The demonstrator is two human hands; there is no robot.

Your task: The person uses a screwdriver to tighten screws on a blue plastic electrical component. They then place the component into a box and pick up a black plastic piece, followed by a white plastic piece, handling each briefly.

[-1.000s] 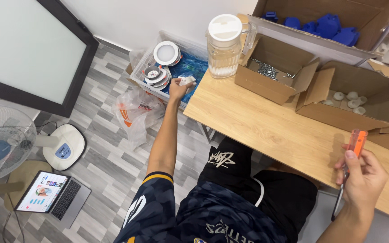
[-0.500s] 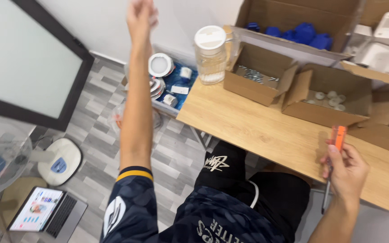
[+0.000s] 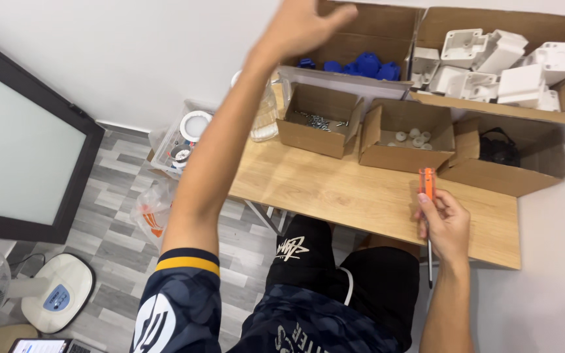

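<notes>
Two hands apart, left hand [image 3: 305, 26] raised open above far boxes, orange screwdriver [image 3: 427, 196] gripped by right hand [image 3: 445, 225], near wooden table [image 3: 335, 189].

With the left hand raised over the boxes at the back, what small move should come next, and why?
Probably lowering the left hand into the box of blue parts just beneath it. The hand is open and holds nothing, while the right hand grips an orange-handled screwdriver over the wooden table, which has no workpiece on it in front of the person. This is only a judgement.
</notes>
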